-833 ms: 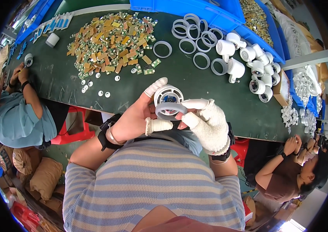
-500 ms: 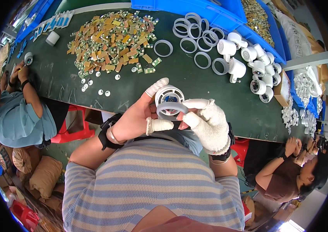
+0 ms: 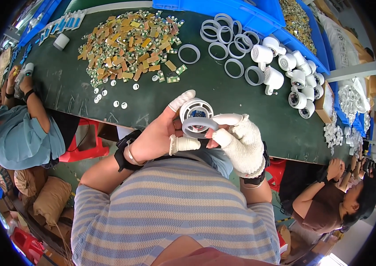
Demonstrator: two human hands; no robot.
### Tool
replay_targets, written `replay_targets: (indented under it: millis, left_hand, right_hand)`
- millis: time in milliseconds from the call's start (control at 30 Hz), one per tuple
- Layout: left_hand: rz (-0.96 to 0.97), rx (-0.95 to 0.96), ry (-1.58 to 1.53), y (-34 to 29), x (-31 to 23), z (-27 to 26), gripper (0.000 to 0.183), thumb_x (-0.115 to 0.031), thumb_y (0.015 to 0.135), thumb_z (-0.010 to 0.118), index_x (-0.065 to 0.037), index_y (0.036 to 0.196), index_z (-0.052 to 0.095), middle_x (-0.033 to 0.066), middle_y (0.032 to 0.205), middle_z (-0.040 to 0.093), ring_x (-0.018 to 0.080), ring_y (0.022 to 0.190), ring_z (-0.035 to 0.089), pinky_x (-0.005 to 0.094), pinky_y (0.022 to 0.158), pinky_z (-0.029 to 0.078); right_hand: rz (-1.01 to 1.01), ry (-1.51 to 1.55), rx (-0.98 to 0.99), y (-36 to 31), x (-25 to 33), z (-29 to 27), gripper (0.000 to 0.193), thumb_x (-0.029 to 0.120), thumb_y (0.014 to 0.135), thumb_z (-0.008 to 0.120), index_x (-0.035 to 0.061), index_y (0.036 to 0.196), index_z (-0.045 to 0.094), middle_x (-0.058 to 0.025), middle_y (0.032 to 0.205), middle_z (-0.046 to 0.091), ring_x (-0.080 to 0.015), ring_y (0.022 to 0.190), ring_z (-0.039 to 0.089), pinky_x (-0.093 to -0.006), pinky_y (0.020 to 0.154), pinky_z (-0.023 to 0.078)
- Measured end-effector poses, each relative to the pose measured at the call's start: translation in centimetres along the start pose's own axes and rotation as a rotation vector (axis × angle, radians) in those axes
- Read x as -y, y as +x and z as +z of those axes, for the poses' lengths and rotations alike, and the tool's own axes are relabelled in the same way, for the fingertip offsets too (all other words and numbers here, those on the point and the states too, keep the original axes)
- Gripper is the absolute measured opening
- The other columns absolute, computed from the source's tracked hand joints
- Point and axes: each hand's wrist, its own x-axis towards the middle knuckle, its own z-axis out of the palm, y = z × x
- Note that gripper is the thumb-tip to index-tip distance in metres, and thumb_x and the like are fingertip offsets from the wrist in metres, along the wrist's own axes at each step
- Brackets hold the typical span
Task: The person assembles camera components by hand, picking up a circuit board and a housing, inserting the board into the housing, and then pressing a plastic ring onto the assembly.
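Note:
My left hand (image 3: 152, 138), with pale finger covers on thumb and finger, grips a round white camera housing (image 3: 191, 104) by its side. The housing's open end faces me, and a blue circuit board (image 3: 197, 113) shows inside. My right hand (image 3: 245, 146), in a cream knit glove with bare fingertips, pinches a grey plastic ring (image 3: 200, 120). That ring is tilted in front of the housing's opening and overlaps its lower part. Whether the two touch cannot be made out. Both hands are just above the table's near edge.
A heap of small circuit boards (image 3: 130, 44) covers the far left table. Loose grey rings (image 3: 218, 51) and white camera housings (image 3: 273, 79) lie far right, beside blue bins (image 3: 241, 13). Small white discs (image 3: 116, 104) lie left. Co-workers sit left (image 3: 23, 133) and right (image 3: 316, 199).
My hands, the housing and the ring are nearly where they were, with only a slight shift in view. The left co-worker's hands have moved with a white piece.

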Motion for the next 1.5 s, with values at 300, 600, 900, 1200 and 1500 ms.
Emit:
replay_targets:
  millis: [300, 600, 900, 1200, 1500]
  left_hand:
    - [0.038, -0.039, -0.057, 0.0, 0.0, 0.4, 0.099, 0.005, 0.086, 0.083, -0.014, 0.165, 0.028, 0.0070, 0.149, 0.053, 0.0181, 0.134, 0.056, 0.0362, 0.111, 0.048]
    - [0.329, 0.138, 0.643, 0.5, -0.3, 0.7, 0.078, -0.001, 0.082, 0.088, -0.017, 0.150, 0.054, 0.0104, 0.138, 0.057, 0.0246, 0.123, 0.062, 0.0351, 0.101, 0.052]
    - [0.499, -0.008, 1.393, 4.4, -3.2, -1.3, 0.056, -0.040, 0.086, 0.082, -0.011, 0.131, 0.065, 0.0159, 0.113, 0.063, 0.0368, 0.103, 0.057, 0.0471, 0.097, 0.044]
    - [0.426, -0.335, 1.999, 11.4, -3.3, -6.9, 0.022, -0.017, 0.075, 0.077, -0.007, 0.093, 0.070, 0.0102, 0.103, 0.065, 0.0304, 0.111, 0.057, 0.0435, 0.091, 0.048]
    - [0.130, -0.235, 0.876, 6.0, -3.7, -1.6, 0.019, -0.012, 0.100, 0.072, -0.006, 0.116, 0.063, 0.0071, 0.087, 0.071, 0.0119, 0.066, 0.066, 0.0277, 0.056, 0.050]
  right_hand:
    - [-0.248, -0.441, -0.140, 0.3, -1.3, -0.2, 0.030, 0.012, 0.097, 0.072, 0.0009, 0.124, 0.066, -0.0133, 0.110, 0.071, -0.0188, 0.088, 0.070, -0.0317, 0.077, 0.057]
    - [-0.600, -0.831, -0.149, 2.2, -1.9, 1.8, 0.049, 0.029, 0.072, 0.091, 0.0104, 0.113, 0.073, -0.0116, 0.113, 0.068, -0.0350, 0.092, 0.063, -0.0452, 0.081, 0.053]
    - [-0.063, -0.598, -0.260, 3.3, -2.3, -3.6, 0.038, 0.038, 0.097, 0.070, 0.0010, 0.103, 0.072, -0.0155, 0.087, 0.068, -0.0324, 0.083, 0.068, -0.0405, 0.079, 0.053]
    - [-0.559, -1.134, -0.457, 2.8, -2.1, -4.5, 0.017, 0.019, 0.083, 0.083, 0.0104, 0.095, 0.076, -0.0107, 0.100, 0.072, -0.0323, 0.097, 0.066, -0.0429, 0.087, 0.050]
    - [-0.597, -1.340, -0.446, -0.1, -5.8, -2.7, 0.019, 0.014, 0.076, 0.083, 0.0145, 0.092, 0.073, -0.0061, 0.121, 0.069, -0.0362, 0.118, 0.060, -0.0594, 0.112, 0.041]
